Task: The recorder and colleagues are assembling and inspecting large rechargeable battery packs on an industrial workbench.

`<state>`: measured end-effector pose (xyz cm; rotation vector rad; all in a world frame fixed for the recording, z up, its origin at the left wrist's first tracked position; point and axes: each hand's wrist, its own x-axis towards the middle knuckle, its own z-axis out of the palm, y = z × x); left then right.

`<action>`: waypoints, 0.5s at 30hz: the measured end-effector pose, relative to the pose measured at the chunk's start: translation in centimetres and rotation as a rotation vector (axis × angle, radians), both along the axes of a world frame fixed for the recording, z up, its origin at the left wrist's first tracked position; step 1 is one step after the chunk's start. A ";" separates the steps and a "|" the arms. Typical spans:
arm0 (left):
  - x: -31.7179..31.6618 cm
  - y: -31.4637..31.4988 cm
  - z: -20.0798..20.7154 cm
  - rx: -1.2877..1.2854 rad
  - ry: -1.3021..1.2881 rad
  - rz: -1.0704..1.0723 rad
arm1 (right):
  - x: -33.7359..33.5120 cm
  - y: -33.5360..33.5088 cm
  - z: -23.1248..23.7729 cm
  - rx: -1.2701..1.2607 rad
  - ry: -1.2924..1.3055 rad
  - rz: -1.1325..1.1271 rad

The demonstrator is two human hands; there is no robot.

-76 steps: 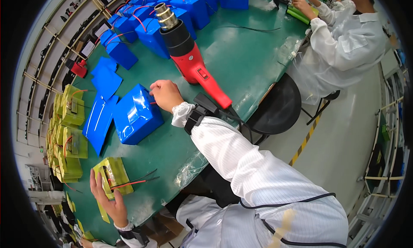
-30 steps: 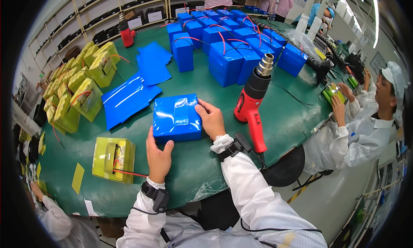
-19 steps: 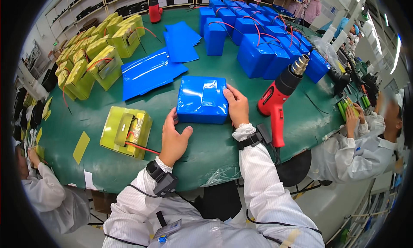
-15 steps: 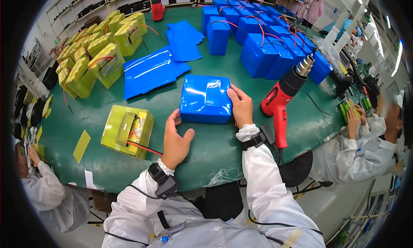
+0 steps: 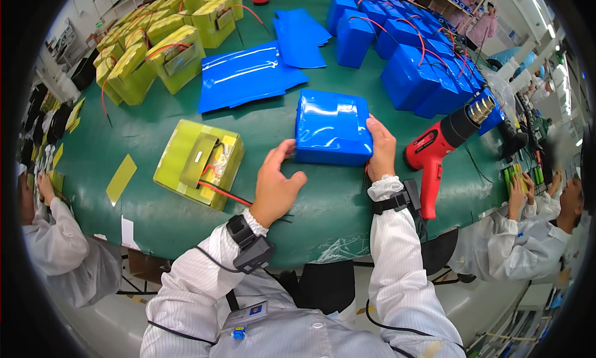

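Note:
A blue shrink-wrapped battery pack (image 5: 334,127) rests on the green table in front of me, its glossy film wrinkled and a flap-like rectangle on top. My right hand (image 5: 381,148) grips its right side, thumb on the upper edge and the other fingers partly hidden. Along the left side, my left hand (image 5: 278,185) has its fingertips at the pack's edge, with the thumb spread away. Left of that hand sits a yellow-green battery pack (image 5: 186,153), its red and black leads running toward my left wrist. A red heat gun (image 5: 433,156) stands just right of my right hand.
Flat blue film sleeves (image 5: 245,76) lie beyond the packs. Yellow-green packs (image 5: 177,57) fill the far left, and blue packs (image 5: 410,79) the far right, with loose wires. A yellow sheet (image 5: 121,179) lies at left. Co-workers sit at both sides.
The whole view has shifted, so the table's things appear farther right and higher. My hands keep nearly the same hold and place around the blue pack.

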<state>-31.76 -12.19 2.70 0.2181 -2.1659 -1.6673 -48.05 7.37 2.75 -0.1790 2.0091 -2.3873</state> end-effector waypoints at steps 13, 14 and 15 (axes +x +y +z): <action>0.6 0.9 -0.1 -0.097 0.025 -0.009 | 0.6 1.1 0.6 0.165 0.064 -0.070; 0.8 0.7 0.4 -0.066 0.003 -0.026 | 0.8 1.0 1.0 0.234 0.044 -0.034; 0.9 0.6 0.8 -0.034 -0.019 -0.045 | 0.9 0.9 1.4 0.302 0.023 0.001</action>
